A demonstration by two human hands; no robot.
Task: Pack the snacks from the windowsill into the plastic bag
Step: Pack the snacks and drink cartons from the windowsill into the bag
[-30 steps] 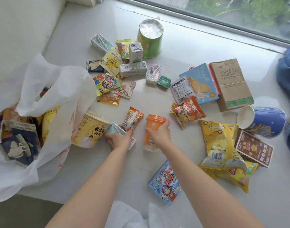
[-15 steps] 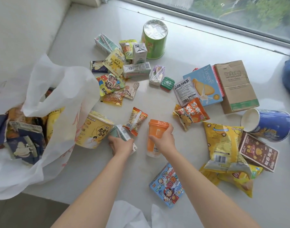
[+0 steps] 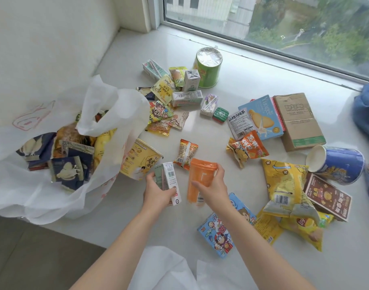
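A person packing snacks at a windowsill [image 3: 252,76] has both hands full: the left hand [image 3: 158,192] grips a small drink carton [image 3: 169,181], fingers curled round its sides, while the right hand [image 3: 212,185] wraps an orange cup [image 3: 200,176], which appears lifted and blurred. The white plastic bag [image 3: 43,195] gapes open to the left of the cup, already holding dark blue packets, with a yellow instant-noodle tub [image 3: 137,159] lying at its mouth. Right of the cup lie yellow crisp bags [image 3: 288,185], a blue paper cup [image 3: 338,164] and a cardboard box [image 3: 298,120]; beyond it stands a green canister [image 3: 208,68]. The pickup looks done; next, both items likely need carrying left and dropping into the bag's opening.
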